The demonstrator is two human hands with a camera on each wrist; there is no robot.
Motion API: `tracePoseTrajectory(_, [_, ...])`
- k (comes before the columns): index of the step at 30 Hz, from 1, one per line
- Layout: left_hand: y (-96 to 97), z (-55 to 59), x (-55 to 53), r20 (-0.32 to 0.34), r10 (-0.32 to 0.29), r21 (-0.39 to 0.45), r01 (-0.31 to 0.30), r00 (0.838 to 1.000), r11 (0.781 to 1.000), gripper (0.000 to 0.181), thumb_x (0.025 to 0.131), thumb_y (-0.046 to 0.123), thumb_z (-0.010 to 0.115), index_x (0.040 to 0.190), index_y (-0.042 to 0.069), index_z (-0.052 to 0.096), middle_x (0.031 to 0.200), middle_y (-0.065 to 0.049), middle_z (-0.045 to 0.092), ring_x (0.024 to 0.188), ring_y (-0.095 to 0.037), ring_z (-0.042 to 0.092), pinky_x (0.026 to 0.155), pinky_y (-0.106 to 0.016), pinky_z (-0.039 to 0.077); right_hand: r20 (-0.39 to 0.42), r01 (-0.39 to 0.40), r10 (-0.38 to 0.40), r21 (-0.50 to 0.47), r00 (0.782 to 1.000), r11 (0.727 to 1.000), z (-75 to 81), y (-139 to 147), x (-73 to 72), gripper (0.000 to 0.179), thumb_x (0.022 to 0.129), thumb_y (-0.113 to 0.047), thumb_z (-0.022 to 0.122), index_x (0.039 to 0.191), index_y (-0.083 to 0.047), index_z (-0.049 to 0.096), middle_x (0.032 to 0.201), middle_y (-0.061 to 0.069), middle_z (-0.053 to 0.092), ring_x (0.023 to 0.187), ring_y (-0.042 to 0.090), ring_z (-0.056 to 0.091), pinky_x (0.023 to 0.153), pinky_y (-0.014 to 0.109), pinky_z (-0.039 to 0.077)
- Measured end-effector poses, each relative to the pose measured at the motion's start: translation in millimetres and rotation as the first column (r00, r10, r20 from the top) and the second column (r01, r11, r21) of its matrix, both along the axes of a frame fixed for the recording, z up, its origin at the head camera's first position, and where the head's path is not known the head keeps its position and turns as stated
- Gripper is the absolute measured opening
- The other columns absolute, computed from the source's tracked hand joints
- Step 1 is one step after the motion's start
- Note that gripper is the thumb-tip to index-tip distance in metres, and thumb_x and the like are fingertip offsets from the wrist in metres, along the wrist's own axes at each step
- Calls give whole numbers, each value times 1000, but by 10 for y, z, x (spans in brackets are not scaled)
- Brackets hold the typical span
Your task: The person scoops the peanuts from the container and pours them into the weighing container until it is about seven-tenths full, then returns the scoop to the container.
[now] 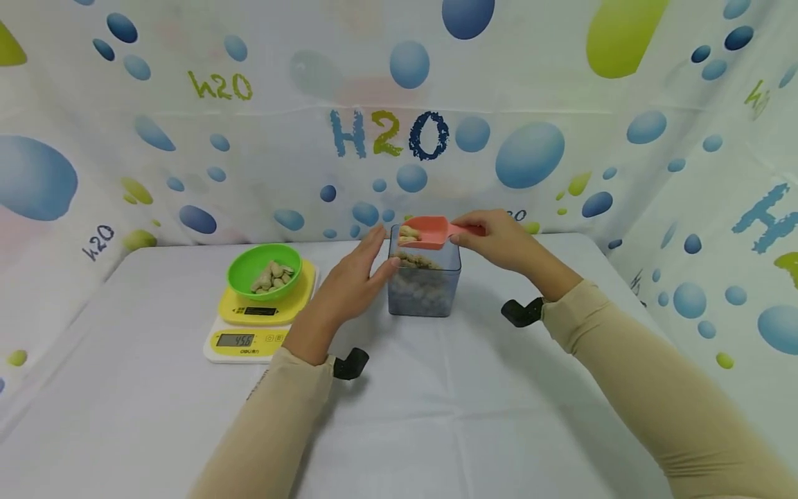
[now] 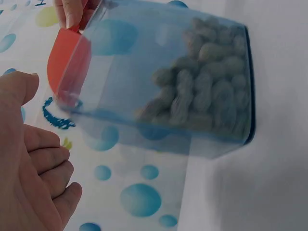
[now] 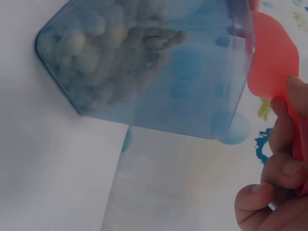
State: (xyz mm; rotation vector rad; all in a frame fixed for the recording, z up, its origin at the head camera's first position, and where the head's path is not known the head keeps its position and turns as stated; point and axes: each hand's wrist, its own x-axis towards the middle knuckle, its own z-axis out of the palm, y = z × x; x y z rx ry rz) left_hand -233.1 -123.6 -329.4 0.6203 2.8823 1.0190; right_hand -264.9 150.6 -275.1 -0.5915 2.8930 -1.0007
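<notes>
My right hand [image 1: 499, 239] grips the handle of a coral-red scoop [image 1: 434, 232]. The scoop is held over the mouth of a clear bluish square container [image 1: 419, 294], with several peanuts [image 1: 408, 235] in its front part. More unshelled peanuts [image 2: 211, 91] fill the bottom of the container, heaped higher on one side. In the left wrist view the scoop [image 2: 67, 62] overlaps the container's rim. My left hand [image 1: 352, 281] is beside the container's left side, fingers extended and thumb apart, holding nothing.
Left of the container, a yellow and white kitchen scale [image 1: 240, 350] carries a green bowl [image 1: 240, 277] with peanuts; its display is lit with digits. Behind the white-covered table [image 1: 386, 430] hangs a curtain [image 1: 280, 159] with blue and green spots.
</notes>
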Motion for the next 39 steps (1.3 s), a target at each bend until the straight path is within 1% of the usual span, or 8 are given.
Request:
tracePoseTrajectory(6, [-351, 77, 49, -22, 66, -76, -67, 998, 995, 74, 102, 54, 38, 160, 21, 5, 167, 2, 5, 153, -21, 10, 122, -49, 18, -21, -15, 14, -23, 1000, 1000, 92, -152, 0, 43, 96, -34, 65, 130, -9, 65, 118, 8, 67, 96, 23, 57, 80, 38, 52])
tracePoseTrajectory(15, [-1092, 164, 200, -20, 171, -133, -172, 985, 976, 79, 99, 63, 30, 159, 24, -3, 167, 4, -3, 153, -30, 9, 120, -57, 16, -40, -63, 60, -74, 997, 995, 210, -657, 6, 41, 95, -34, 65, 130, -12, 65, 120, 4, 66, 100, 21, 56, 84, 35, 53])
tracePoseTrajectory(19, [-1358, 144, 289, -14, 223, -158, -223, 975, 962, 80, 100, 62, 30, 159, 21, -4, 167, 2, -6, 152, -34, 8, 118, -61, 16, -38, -76, 73, -92, 997, 993, 216, -960, 39, 41, 95, -34, 66, 130, -13, 66, 120, 3, 66, 101, 20, 56, 84, 33, 54])
tracePoseTrajectory(23, [-1572, 48, 347, -1, 274, -189, -270, 962, 944, 80, 102, 55, 34, 159, 13, -3, 167, -6, -6, 151, -40, 10, 116, -64, 17, -39, -107, 104, -92, 994, 990, 176, -1284, 82, 41, 95, -33, 66, 130, -11, 65, 114, 3, 67, 95, 19, 57, 79, 30, 54])
tracePoseTrajectory(28, [-1739, -106, 353, 53, 320, -200, -304, 946, 931, 82, 102, 56, 34, 159, 9, -2, 166, -13, -5, 150, -44, 10, 115, -66, 16, -28, -118, 116, -93, 993, 989, 34, -1671, 121, 40, 96, -31, 64, 130, -10, 65, 110, 2, 66, 93, 18, 56, 74, 26, 53])
tracePoseTrajectory(32, [-1777, -166, 342, 90, 343, -217, -318, 935, 923, 84, 101, 58, 33, 159, 8, -2, 166, -15, -4, 150, -44, 8, 116, -65, 15, -38, -110, 107, -83, 993, 990, -119, -1949, 156, 38, 96, -31, 64, 128, -10, 67, 112, 3, 67, 90, 17, 57, 70, 24, 51])
tracePoseTrajectory(36, [-1797, -175, 362, 100, 356, -218, -329, 929, 919, 84, 101, 58, 33, 159, 7, 0, 166, -16, -3, 149, -44, 9, 116, -65, 16, -137, -110, 112, 23, 984, 994, -275, -2181, 174, 37, 96, -30, 65, 127, -10, 67, 112, 4, 68, 88, 15, 57, 70, 23, 50])
tracePoseTrajectory(39, [-1823, -183, 379, 97, 357, -206, -332, 929, 920, 84, 101, 58, 34, 159, 6, 3, 166, -16, -2, 149, -44, 10, 116, -65, 16, -264, -101, 148, 185, 953, 978, -344, -2316, 201, 34, 97, -26, 63, 128, -12, 67, 109, 3, 67, 88, 13, 57, 72, 20, 52])
